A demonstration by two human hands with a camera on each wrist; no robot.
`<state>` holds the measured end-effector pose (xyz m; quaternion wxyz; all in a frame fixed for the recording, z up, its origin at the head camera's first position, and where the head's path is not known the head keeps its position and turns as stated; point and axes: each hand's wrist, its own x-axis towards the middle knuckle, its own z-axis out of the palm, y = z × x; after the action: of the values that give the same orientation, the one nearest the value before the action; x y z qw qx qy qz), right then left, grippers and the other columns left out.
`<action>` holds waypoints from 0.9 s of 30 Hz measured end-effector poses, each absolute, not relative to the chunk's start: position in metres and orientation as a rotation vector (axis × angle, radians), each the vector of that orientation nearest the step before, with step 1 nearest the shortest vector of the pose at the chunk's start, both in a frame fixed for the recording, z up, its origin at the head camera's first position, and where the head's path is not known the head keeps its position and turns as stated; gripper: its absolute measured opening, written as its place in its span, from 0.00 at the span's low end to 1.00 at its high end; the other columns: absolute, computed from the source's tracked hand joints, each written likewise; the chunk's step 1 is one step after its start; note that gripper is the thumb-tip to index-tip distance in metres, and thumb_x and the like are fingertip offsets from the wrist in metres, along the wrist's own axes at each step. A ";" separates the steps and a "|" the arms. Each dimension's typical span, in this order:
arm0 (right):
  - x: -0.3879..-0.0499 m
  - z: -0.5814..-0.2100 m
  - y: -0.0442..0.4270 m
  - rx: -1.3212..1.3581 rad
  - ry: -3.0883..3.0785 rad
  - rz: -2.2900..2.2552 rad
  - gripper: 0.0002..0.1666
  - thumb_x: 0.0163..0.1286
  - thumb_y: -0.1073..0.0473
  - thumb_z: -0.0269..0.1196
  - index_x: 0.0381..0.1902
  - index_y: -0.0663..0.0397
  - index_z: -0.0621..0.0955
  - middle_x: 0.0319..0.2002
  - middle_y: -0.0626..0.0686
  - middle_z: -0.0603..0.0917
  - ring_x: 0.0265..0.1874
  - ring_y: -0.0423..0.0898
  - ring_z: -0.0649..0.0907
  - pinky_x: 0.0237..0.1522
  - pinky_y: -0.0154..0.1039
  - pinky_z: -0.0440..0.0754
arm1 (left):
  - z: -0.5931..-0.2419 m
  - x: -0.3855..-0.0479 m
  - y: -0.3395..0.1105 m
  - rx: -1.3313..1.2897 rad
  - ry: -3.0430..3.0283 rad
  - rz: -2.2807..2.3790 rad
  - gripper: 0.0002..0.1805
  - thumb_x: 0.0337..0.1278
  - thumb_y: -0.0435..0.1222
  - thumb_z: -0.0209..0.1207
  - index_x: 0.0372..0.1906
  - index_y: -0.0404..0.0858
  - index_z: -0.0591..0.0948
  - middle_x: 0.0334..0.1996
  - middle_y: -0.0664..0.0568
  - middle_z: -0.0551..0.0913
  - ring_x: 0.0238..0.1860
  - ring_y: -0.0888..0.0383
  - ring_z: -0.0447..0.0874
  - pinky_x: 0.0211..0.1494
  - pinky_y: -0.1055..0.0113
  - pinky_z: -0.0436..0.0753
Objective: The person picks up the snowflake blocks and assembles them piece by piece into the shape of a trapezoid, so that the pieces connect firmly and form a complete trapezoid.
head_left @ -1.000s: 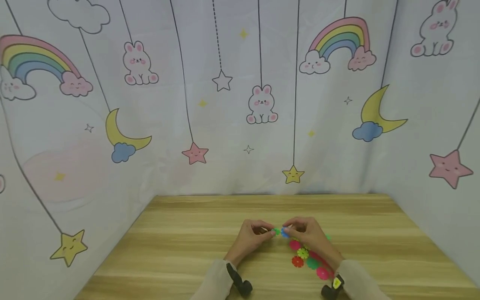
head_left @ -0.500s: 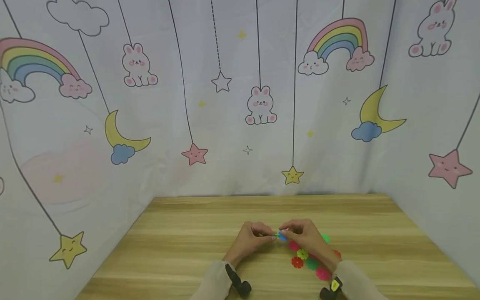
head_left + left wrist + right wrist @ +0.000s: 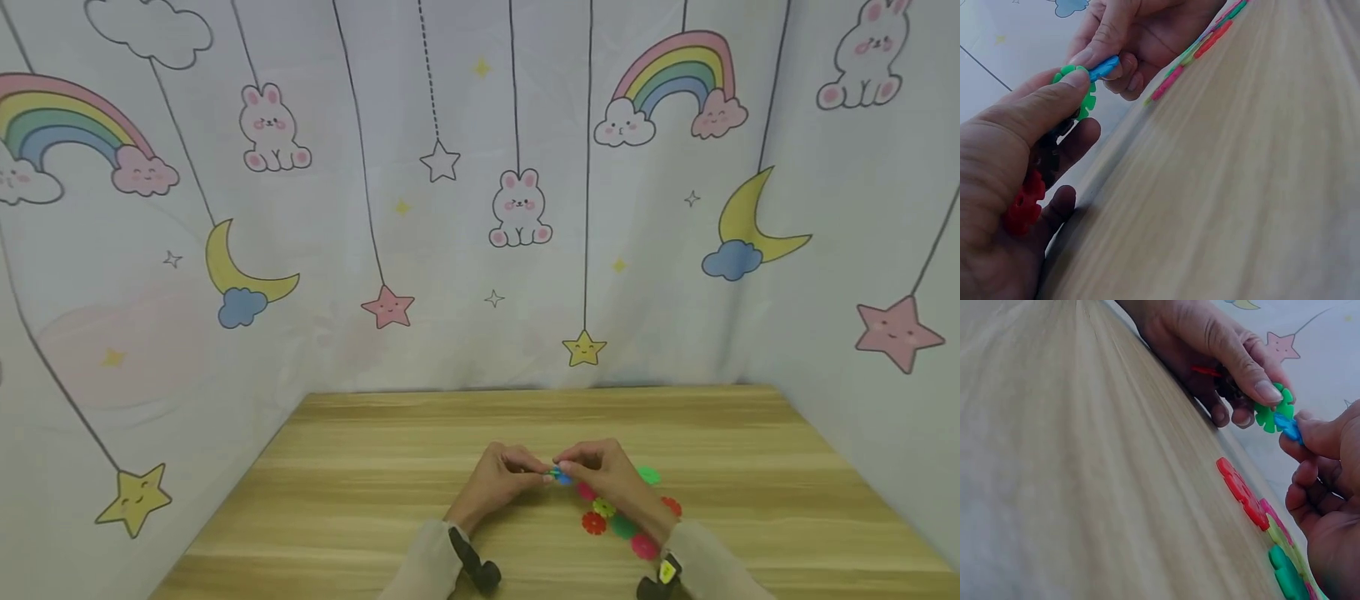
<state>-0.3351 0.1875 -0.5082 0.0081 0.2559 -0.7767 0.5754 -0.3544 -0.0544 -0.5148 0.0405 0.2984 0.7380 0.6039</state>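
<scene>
In right hand (image 3: 607, 470), one blue disc (image 3: 1288, 427)

Cartoon-printed white backdrop (image 3: 457, 242), wood-grain tabletop (image 3: 536, 537)

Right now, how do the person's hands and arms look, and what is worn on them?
The left hand and right hand are gloveless. The sleeves are pale beige. Each wrist wears a black strap; the right one shows a yellow mark.
</scene>
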 end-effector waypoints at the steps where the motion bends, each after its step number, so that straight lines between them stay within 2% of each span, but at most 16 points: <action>1: -0.335 -0.508 0.187 0.807 -2.424 1.797 0.15 0.80 0.59 0.65 0.50 0.68 0.89 0.46 0.63 0.93 0.37 0.35 0.89 0.41 0.33 0.87 | -0.515 -0.354 -0.055 0.913 2.255 1.852 0.08 0.60 0.31 0.75 0.43 0.32 0.93 0.44 0.36 0.93 0.41 0.67 0.89 0.44 0.75 0.86; 6: -0.334 -0.507 0.184 0.735 -2.442 1.780 0.17 0.81 0.57 0.65 0.54 0.67 0.88 0.49 0.62 0.93 0.39 0.36 0.88 0.42 0.32 0.87 | -0.516 -0.354 -0.055 0.893 2.284 1.881 0.08 0.61 0.32 0.75 0.43 0.34 0.94 0.43 0.38 0.93 0.39 0.66 0.90 0.43 0.73 0.86; 12: -0.331 -0.509 0.179 0.640 -2.422 1.779 0.25 0.80 0.57 0.66 0.67 0.66 0.81 0.44 0.61 0.93 0.41 0.46 0.91 0.45 0.33 0.86 | -0.515 -0.353 -0.055 0.791 2.395 1.894 0.08 0.62 0.38 0.75 0.43 0.41 0.94 0.43 0.45 0.95 0.36 0.67 0.88 0.39 0.73 0.83; 15: -0.330 -0.510 0.179 0.604 -2.387 1.824 0.28 0.77 0.61 0.68 0.69 0.66 0.78 0.41 0.61 0.92 0.38 0.46 0.90 0.43 0.33 0.84 | -0.514 -0.352 -0.055 0.757 2.339 1.905 0.12 0.66 0.41 0.73 0.50 0.41 0.93 0.45 0.46 0.95 0.37 0.65 0.90 0.39 0.72 0.85; 19: -0.330 -0.510 0.181 0.635 -2.353 1.868 0.29 0.74 0.65 0.69 0.69 0.67 0.76 0.35 0.55 0.91 0.32 0.43 0.87 0.39 0.34 0.84 | -0.510 -0.353 -0.056 0.718 2.231 1.924 0.20 0.73 0.45 0.68 0.60 0.37 0.89 0.49 0.43 0.94 0.42 0.62 0.93 0.44 0.69 0.88; 20: -0.330 -0.510 0.181 0.654 -2.350 1.871 0.29 0.74 0.65 0.69 0.69 0.68 0.76 0.34 0.55 0.90 0.32 0.43 0.86 0.39 0.34 0.84 | -0.510 -0.354 -0.057 0.715 2.209 1.924 0.21 0.74 0.45 0.67 0.61 0.35 0.88 0.51 0.43 0.94 0.44 0.62 0.92 0.47 0.69 0.88; 22: -0.331 -0.510 0.181 0.686 -2.358 1.876 0.30 0.74 0.64 0.70 0.69 0.67 0.75 0.33 0.55 0.90 0.32 0.42 0.86 0.39 0.34 0.84 | -0.508 -0.355 -0.059 0.716 2.208 1.895 0.20 0.75 0.45 0.66 0.59 0.36 0.89 0.52 0.43 0.93 0.46 0.62 0.92 0.49 0.69 0.88; 27: -0.332 -0.510 0.179 0.737 -2.408 1.872 0.31 0.75 0.60 0.70 0.70 0.66 0.74 0.35 0.64 0.90 0.31 0.40 0.85 0.37 0.34 0.81 | -0.506 -0.355 -0.061 0.738 2.226 1.803 0.13 0.73 0.44 0.68 0.53 0.43 0.92 0.51 0.48 0.94 0.44 0.64 0.91 0.50 0.70 0.86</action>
<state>-0.3325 0.1787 -0.5098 0.0022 0.2349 -0.7674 0.5966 -0.3552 -0.0609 -0.5060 0.0917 0.2484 0.7493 0.6070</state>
